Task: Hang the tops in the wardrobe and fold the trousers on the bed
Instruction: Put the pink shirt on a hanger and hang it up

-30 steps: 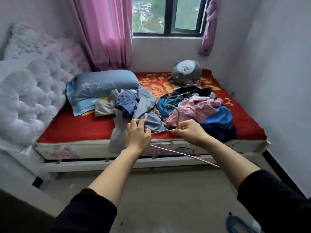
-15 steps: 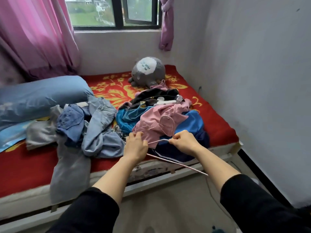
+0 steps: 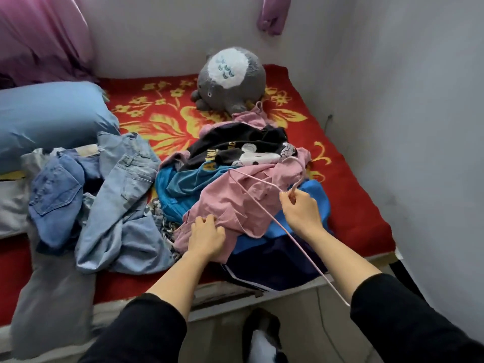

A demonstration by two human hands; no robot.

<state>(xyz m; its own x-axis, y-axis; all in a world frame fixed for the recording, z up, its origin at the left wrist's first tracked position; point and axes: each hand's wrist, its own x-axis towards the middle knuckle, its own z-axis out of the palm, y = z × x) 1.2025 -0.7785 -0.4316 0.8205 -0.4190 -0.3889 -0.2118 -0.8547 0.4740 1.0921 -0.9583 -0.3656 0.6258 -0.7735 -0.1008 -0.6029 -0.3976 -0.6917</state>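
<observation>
Hands, hanger and pink top at the bed edge.
The left hand (image 3: 207, 238) grips the near hem of the pink top (image 3: 227, 205), fingers curled into the cloth. The right hand (image 3: 301, 209) pinches the pink hanger (image 3: 258, 203) just below its hook. The top lies uppermost on a heap of clothes on the bed (image 3: 353, 205), with the hanger across it. The jeans (image 3: 123, 184) lie crumpled just left of the heap.

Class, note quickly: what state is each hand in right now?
Left hand: closed, gripping the pink top.
Right hand: closed, pinching the pink hanger.
</observation>
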